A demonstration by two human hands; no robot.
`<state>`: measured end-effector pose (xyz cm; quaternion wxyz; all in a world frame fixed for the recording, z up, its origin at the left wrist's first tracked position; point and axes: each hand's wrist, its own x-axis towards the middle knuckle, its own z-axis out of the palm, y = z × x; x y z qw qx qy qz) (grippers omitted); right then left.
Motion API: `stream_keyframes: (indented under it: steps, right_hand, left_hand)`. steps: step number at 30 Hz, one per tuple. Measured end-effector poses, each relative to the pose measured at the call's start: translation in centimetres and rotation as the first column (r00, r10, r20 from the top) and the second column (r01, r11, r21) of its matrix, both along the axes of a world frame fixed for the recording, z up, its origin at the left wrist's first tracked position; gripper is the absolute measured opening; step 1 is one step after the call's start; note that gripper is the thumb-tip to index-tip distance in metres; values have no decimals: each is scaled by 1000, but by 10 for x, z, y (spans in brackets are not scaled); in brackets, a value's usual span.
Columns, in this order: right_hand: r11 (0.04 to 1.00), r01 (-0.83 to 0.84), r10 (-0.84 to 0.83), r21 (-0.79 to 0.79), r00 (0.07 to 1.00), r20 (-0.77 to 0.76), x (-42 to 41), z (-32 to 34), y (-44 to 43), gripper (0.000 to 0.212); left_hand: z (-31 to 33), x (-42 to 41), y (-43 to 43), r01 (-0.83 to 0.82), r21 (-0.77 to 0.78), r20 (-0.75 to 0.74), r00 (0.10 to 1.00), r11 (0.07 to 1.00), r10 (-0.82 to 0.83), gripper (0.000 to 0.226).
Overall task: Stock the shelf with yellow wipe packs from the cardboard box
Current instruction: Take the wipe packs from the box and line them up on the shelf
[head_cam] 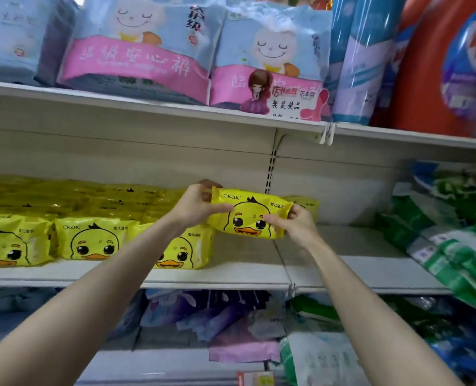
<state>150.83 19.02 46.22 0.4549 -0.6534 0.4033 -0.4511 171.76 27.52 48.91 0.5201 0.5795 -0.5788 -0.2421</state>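
Observation:
A yellow wipe pack [249, 211] with a duck face is held in the air above the middle shelf [231, 277]. My left hand [196, 204] pinches its left end and my right hand [295, 222] grips its right end. To the left, several more yellow duck packs [92, 236] stand in rows on the shelf, one partly hidden behind my left forearm. Another yellow pack [309, 204] sits behind the held one. The cardboard box is out of view.
Bare shelf surface [356, 240] lies to the right of the yellow packs. Green packs [460, 246] lean at the far right. Blue and pink packs [136, 48] fill the shelf above. Purple and pink packs [225, 316] lie on the shelf below.

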Motion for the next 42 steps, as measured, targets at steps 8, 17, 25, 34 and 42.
stream_keyframes:
  steps: [8, 17, 25, 34, 42]
  right_hand:
    - [998, -14, 10, -58, 997, -74, -4, -3, -89, 35]
    - [995, -90, 86, -33, 990, -112, 11, -33, -158, 23]
    - [998, -67, 65, -14, 987, -149, 26, -49, -181, 24]
    - [999, -6, -2, -44, 984, -180, 42, -60, -181, 36]
    - [994, 22, -43, -108, 979, -199, 50, -63, -180, 33]
  left_hand:
    - [17, 0, -94, -231, 106, 522, 841, 967, 144, 53]
    - [1, 5, -160, -350, 165, 701, 699, 922, 140, 49]
    - [-8, 10, -179, -441, 163, 808, 573, 883, 137, 50]
    - [-15, 19, -185, -493, 132, 874, 467, 860, 133, 48]
    - [-15, 22, -184, -513, 111, 911, 395, 851, 119, 48]
